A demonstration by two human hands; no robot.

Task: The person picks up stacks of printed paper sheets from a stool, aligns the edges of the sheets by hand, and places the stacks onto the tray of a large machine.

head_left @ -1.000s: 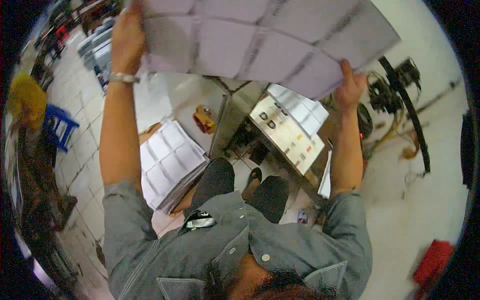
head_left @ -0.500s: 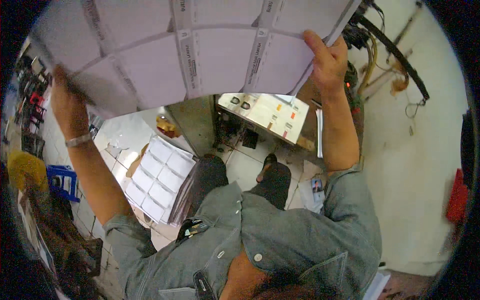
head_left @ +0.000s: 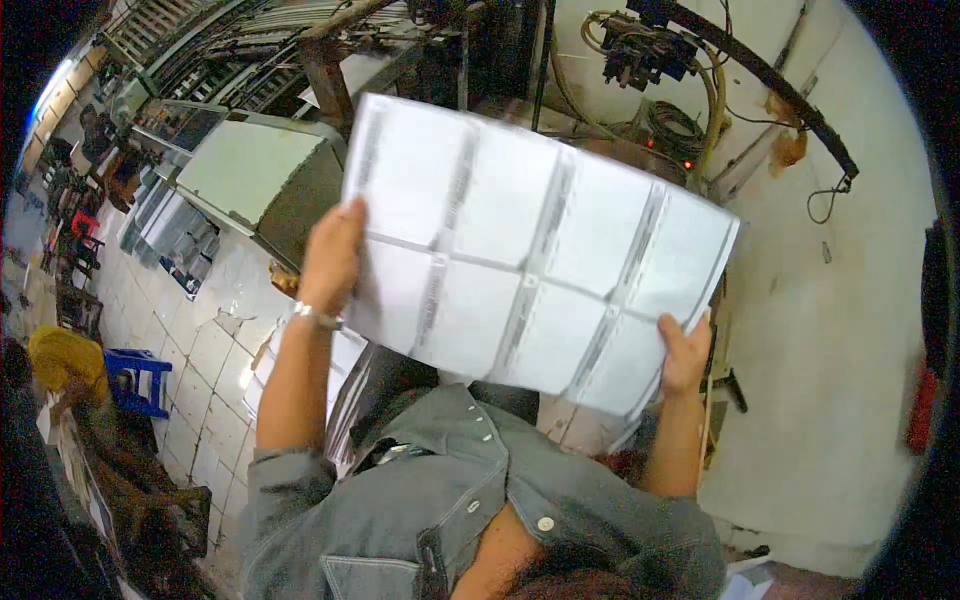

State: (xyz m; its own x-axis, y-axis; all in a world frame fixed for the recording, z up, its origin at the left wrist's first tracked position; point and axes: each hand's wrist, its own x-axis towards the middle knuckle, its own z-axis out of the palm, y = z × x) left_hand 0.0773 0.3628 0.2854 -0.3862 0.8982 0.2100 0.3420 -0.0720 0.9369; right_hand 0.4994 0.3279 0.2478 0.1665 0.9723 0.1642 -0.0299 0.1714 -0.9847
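Note:
A large white printed sheet (head_left: 495, 250), divided into two rows of panels with grey strips between them, is held up in front of my body. Whether it is one sheet or a thin pile, I cannot tell. My left hand (head_left: 335, 258) grips its left edge, fingers mostly behind the paper. At the lower right edge, my right hand (head_left: 685, 355) pinches it with the thumb on top. The sheet tilts, its right side lower. Below my left forearm, a stack of similar printed sheets (head_left: 340, 352) is partly hidden.
A machine with long rails (head_left: 235, 75) fills the far left, beside a pale green cabinet (head_left: 250, 170). Cables and a hose (head_left: 715, 95) hang by the right wall (head_left: 800, 370). A blue stool (head_left: 140, 382) and a yellow cloth (head_left: 68, 358) are at the left.
The sheet has come down and nearer my body, tilting lower on its right. Both hands still hold it. The view has shifted, with the machine and cabinet now showing beyond the sheet.

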